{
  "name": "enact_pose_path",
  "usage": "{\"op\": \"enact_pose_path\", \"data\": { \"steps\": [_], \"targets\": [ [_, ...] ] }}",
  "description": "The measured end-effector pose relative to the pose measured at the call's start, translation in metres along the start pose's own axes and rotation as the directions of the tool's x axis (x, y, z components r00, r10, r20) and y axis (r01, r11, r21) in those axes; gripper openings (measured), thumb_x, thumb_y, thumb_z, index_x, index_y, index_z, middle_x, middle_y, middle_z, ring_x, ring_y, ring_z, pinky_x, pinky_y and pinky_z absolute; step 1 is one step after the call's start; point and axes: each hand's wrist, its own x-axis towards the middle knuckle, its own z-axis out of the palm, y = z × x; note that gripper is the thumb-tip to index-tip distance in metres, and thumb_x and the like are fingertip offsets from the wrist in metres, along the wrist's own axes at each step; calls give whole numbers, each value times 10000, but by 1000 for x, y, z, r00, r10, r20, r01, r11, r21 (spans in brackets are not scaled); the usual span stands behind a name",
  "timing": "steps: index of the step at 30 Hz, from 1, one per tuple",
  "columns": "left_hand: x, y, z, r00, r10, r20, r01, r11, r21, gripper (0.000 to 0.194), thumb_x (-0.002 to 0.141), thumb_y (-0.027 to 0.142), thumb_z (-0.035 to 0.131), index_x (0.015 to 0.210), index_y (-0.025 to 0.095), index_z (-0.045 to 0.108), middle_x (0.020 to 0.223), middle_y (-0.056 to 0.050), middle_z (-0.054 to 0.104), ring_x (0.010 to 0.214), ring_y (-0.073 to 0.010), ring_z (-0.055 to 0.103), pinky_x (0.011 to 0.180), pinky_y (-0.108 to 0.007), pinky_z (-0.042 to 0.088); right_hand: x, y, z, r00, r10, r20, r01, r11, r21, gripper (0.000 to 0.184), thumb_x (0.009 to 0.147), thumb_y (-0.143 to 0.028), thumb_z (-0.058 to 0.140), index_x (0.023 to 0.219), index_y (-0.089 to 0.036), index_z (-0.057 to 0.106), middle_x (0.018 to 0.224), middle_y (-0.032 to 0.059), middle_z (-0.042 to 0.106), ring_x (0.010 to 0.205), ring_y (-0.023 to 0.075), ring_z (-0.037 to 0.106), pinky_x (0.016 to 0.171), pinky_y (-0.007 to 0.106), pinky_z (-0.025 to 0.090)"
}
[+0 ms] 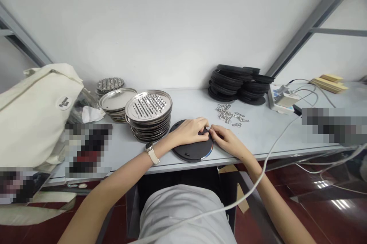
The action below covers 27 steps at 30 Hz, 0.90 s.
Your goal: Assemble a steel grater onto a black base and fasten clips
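Note:
A round black disc (190, 151) lies at the table's front edge, with a coloured strip along its right rim. My left hand (191, 131) rests over the disc, fingers bent and pinched near its upper right edge. Close against it, my right hand (226, 141) pinches at the same spot from the right. A small metal clasp (208, 128) shows between the fingertips of both hands; its exact form is partly hidden. Several loose metal clasps and rings (225, 113) lie on the table just beyond my right hand.
Left of the disc stands a stack of round metal grater plates (149, 108), with more metal plates (117, 99) behind. Black discs (232, 81) are piled at the back right, beside a power strip (282, 99). A white cable (265, 167) crosses near my right forearm. A cream bag (37, 114) stands left.

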Motion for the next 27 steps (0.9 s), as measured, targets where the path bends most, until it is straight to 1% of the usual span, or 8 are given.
{"op": "enact_pose_path", "data": {
  "steps": [5,10,19,27],
  "targets": [
    [0,2,-1,1000,-18,16,18,1000,18,143,830,309,536,817,203,441,760,37,512,634,-118,480,569,-254,329,0,0,0,1000,5,4,-5,1000,-4,306,981,-333,353,704,-209,395,652,-15,452,618,150,461,612,278,352],
    [0,2,-1,1000,-18,-4,19,999,42,145,829,323,539,867,205,463,789,29,514,664,-129,494,572,-257,333,-1,-2,-2,1000,15,6,-15,1000,7,321,989,-341,346,702,-209,395,652,-14,455,626,151,469,624,279,355],
    [0,2,-1,999,-29,37,27,998,56,129,850,314,518,854,200,459,819,17,534,668,-129,502,590,-259,345,-1,-2,-2,1000,12,8,-12,1000,18,325,994,-354,343,715,-206,417,664,-11,468,643,153,487,640,279,362],
    [1,2,-1,999,-17,30,15,999,43,128,843,308,522,837,202,450,794,24,524,659,-128,496,584,-257,341,-2,-1,-1,1000,15,10,-15,1000,22,320,995,-352,350,716,-207,414,666,-11,464,644,153,481,642,280,361]
  ]
}}
